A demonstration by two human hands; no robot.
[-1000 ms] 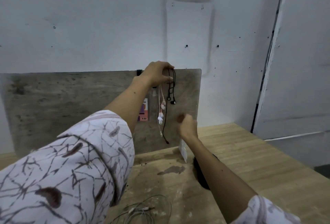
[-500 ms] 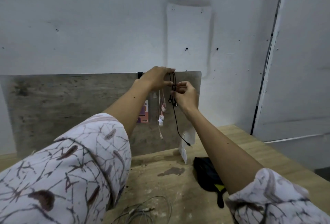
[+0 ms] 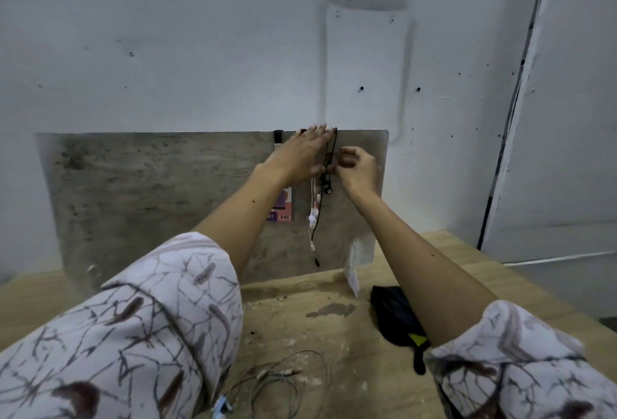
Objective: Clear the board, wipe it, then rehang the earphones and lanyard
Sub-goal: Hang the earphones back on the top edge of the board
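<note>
Earphones, black and white pairs, already hang on the board beside the lanyard; right hand pinches the black cord, left hand lies flat, fingers together. One gray cable waits on the table.

a single head-worn view, wide-angle, looks forward and slightly down over both forearms toward the wall at twelve o'clock. the board leaning there fills the middle distance, at about arm's reach. the desk runs from the bottom edge toward it. a door panel stands at two o'clock.
</note>
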